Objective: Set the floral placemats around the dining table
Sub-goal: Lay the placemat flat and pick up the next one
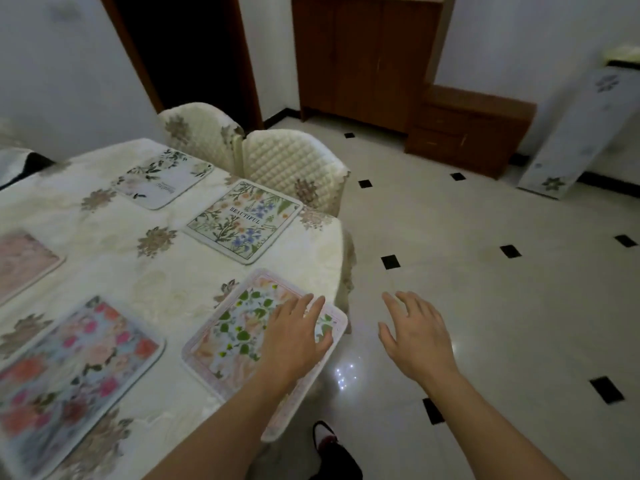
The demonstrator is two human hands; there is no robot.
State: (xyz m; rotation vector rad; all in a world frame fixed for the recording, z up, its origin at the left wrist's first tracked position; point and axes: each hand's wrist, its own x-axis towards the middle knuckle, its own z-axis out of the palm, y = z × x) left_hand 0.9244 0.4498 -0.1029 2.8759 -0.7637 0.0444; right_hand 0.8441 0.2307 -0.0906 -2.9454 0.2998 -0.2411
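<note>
Several floral placemats lie on the dining table (166, 271), which wears a cream flowered cloth. My left hand (296, 336) rests flat, fingers straight, on a pink-bordered mat with green leaves (235, 327) at the table's near right corner. That mat overhangs the edge slightly. My right hand (414, 332) hovers open over the floor, to the right of the table, holding nothing. Other mats: one printed "BEAUTIFUL" (244, 221), a white one (162, 178) farther back, a red and blue one (72, 375) at near left, a pale pink one (24, 261) cut off at the left.
Two quilted cream chairs (287, 161) stand pushed in at the table's far side. A brown wooden cabinet (367, 57) and a low drawer unit (471, 129) line the back wall. A white panel (585, 133) leans at far right. Glossy tiled floor (485, 271) spreads to the right.
</note>
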